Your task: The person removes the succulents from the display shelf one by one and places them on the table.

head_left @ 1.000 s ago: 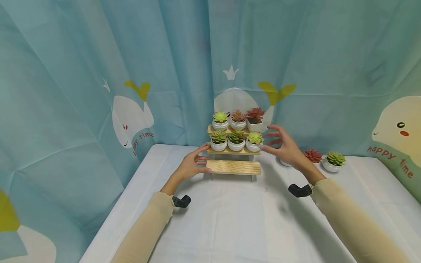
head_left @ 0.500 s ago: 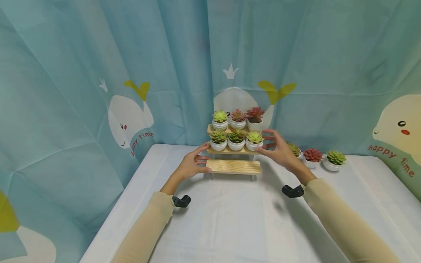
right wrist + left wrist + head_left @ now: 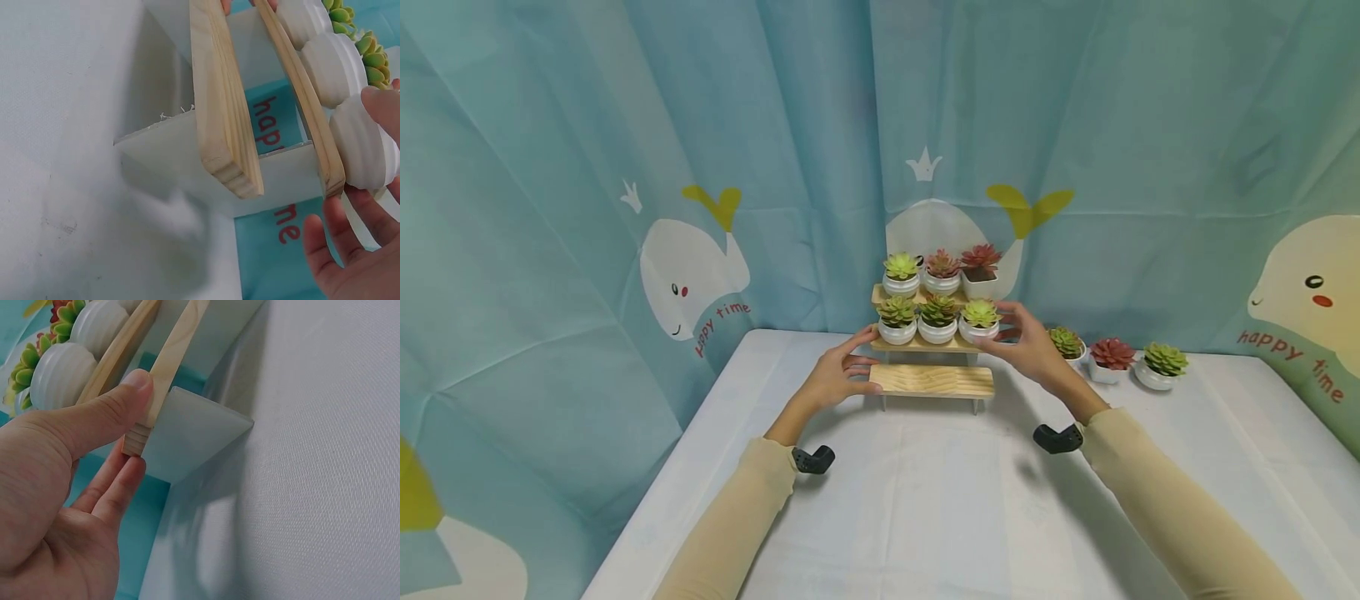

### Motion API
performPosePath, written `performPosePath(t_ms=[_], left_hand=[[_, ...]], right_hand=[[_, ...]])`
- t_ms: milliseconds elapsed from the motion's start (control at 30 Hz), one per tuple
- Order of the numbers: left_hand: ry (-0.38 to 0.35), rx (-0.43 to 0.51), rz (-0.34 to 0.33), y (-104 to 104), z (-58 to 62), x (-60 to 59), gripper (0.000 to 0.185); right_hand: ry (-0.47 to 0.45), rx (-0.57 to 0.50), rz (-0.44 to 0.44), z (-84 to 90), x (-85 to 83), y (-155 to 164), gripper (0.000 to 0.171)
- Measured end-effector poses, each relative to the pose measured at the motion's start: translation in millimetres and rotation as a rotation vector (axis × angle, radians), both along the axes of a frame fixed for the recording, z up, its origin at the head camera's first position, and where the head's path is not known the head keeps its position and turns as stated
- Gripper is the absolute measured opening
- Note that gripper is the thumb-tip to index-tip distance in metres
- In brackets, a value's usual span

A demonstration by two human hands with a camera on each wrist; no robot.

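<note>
A three-tier wooden stand (image 3: 932, 381) on pale side panels bears potted succulents on its upper two tiers. My left hand (image 3: 835, 379) grips the left end of the bottom plank (image 3: 164, 372), thumb on one face and fingertips against its end. On the middle tier's right end sits a white round pot (image 3: 360, 140) with a light green succulent (image 3: 981, 313). My right hand (image 3: 1028, 346) holds this pot, thumb on its front and fingers around its far side; some fingertips lie by the plank's end. Two green succulents (image 3: 917, 312) in white pots stand left of it.
Up on the top tier are a light green succulent (image 3: 902, 267), a pinkish one (image 3: 943, 263) and a red one (image 3: 981, 257). Three more potted succulents stand on the white-covered table (image 3: 940, 500) at right, including a red one (image 3: 1112, 354). A blue whale-print curtain (image 3: 820, 125) hangs behind.
My right hand has moved left and slightly down onto the rightmost middle-tier pot, uncovering a green succulent on the table behind it. My left hand has stayed at the stand.
</note>
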State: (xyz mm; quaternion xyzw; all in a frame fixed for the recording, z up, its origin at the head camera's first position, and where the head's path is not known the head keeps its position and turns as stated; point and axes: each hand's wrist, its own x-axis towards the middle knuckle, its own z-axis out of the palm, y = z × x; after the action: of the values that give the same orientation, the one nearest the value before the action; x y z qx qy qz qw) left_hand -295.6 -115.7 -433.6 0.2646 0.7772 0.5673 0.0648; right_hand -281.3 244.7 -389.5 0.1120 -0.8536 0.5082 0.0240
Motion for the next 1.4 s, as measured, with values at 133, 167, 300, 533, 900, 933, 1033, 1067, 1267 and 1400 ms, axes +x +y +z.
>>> performPosePath(t_ms=[133, 167, 300, 533, 900, 933, 1033, 1067, 1267, 1400], left_hand=[[-0.002, 0.000, -0.001, 0.0, -0.8, -0.6, 0.090], [-0.002, 0.000, 0.000, 0.0, -0.9, -0.6, 0.090], [0.005, 0.000, -0.003, 0.2, -0.7, -0.7, 0.090], [-0.005, 0.001, 0.004, 1.2, 1.8, 0.7, 0.090], [-0.011, 0.000, 0.009, 0.8, 1.1, 0.7, 0.090], [-0.012, -0.002, 0.011, 1.1, 1.1, 0.6, 0.090], [-0.019, -0.004, 0.018, 1.5, 1.5, 1.1, 0.091], [-0.020, -0.005, 0.020, 1.7, 1.4, 1.1, 0.091], [-0.017, -0.006, 0.019, 1.3, 1.2, 1.3, 0.092], [-0.020, -0.005, 0.018, 1.4, 1.5, 1.5, 0.091]], right_hand=[[0.011, 0.003, -0.012, -0.3, 0.3, -1.6, 0.077], [0.012, 0.003, -0.016, -0.4, 0.4, -1.9, 0.076], [0.015, 0.004, -0.020, 0.4, 1.0, -3.0, 0.075], [0.012, 0.007, -0.026, 2.0, 2.3, -3.3, 0.077], [0.013, -0.001, -0.031, 1.1, 2.2, -4.1, 0.075], [0.015, 0.000, -0.033, 1.1, 2.3, -4.0, 0.075], [0.016, 0.003, -0.037, 1.2, 2.9, -3.5, 0.076], [0.017, 0.005, -0.039, 1.3, 3.1, -3.3, 0.077], [0.016, -0.011, -0.044, 1.5, 3.6, -3.4, 0.078], [0.019, -0.030, -0.045, 1.1, 4.6, -3.4, 0.079]])
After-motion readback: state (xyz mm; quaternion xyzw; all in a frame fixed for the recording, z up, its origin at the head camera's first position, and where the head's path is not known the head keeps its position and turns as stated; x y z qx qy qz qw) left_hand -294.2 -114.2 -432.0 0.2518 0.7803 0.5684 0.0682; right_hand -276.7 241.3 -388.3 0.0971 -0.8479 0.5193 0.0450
